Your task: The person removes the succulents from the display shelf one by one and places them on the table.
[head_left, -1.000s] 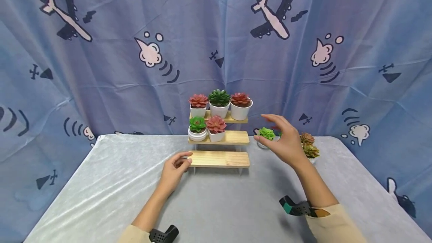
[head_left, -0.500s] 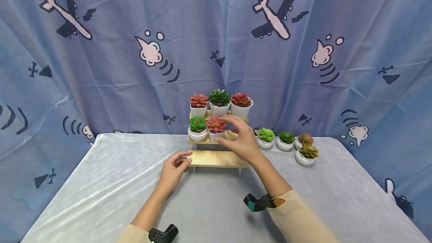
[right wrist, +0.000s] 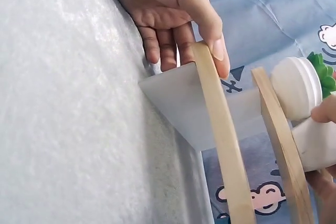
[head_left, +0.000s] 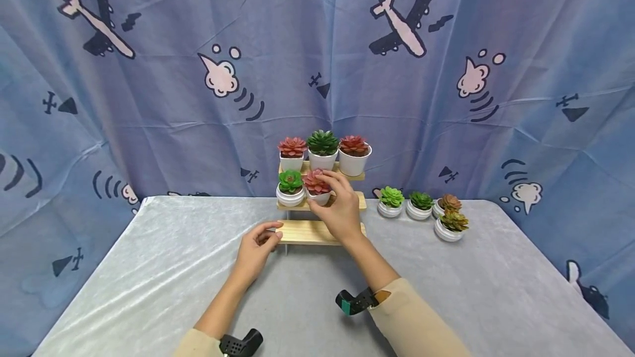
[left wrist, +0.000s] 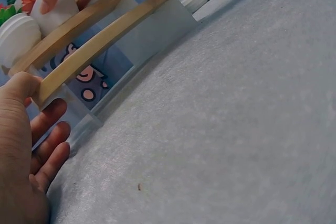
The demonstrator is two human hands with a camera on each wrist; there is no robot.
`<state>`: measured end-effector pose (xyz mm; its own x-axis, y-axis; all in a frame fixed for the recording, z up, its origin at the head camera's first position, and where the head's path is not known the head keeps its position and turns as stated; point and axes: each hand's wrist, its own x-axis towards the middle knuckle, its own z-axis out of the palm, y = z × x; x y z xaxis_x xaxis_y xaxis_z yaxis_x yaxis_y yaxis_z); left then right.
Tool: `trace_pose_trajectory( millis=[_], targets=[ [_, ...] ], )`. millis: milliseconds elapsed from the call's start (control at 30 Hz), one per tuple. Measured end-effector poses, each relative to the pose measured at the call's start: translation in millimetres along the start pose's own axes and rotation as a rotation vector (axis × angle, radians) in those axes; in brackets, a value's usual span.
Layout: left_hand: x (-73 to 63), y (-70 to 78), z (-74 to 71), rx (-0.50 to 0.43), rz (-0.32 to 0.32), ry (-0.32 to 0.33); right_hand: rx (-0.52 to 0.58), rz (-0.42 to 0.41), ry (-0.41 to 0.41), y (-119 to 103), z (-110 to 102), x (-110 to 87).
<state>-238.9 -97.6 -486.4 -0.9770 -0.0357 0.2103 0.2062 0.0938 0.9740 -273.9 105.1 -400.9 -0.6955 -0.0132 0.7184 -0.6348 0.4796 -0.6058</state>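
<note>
A three-tier wooden plant stand [head_left: 305,232] with clear side panels stands on the cloth. My left hand [head_left: 254,252] pinches the left end of its lowest shelf; the thumb lies over the board's edge in the left wrist view. On the middle shelf is a pink potted succulent [head_left: 315,182] in a white pot. My right hand [head_left: 341,212] holds this pot, with the thumb at its front and fingers around its right side. In the right wrist view the thumb presses the white pot [right wrist: 316,142]. To its left sits a green succulent [head_left: 290,187] in a ribbed round pot.
The top shelf bears a red succulent [head_left: 292,153], a dark green one [head_left: 322,150] and another red one [head_left: 354,154]. Several small potted succulents, including a light green one [head_left: 391,201] and a yellowish one [head_left: 450,226], stand right of the stand. A patterned curtain [head_left: 317,59] hangs behind.
My right hand has moved left from beside the light green succulent to the pink one on the middle shelf, and its fingers have closed around that pot. The left hand has stayed in place.
</note>
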Motion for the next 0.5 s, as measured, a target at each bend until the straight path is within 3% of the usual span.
trace_pose_trajectory(
  millis=[200,500],
  targets=[
    [-1.2,-0.2,4.5,0.002,-0.001,-0.014,0.070,0.006,0.039,-1,-17,-4.4],
    [-0.6,2.5,-2.0,0.032,-0.031,-0.015,-0.010,0.034,0.094,0,-62,-9.4]
  ],
)
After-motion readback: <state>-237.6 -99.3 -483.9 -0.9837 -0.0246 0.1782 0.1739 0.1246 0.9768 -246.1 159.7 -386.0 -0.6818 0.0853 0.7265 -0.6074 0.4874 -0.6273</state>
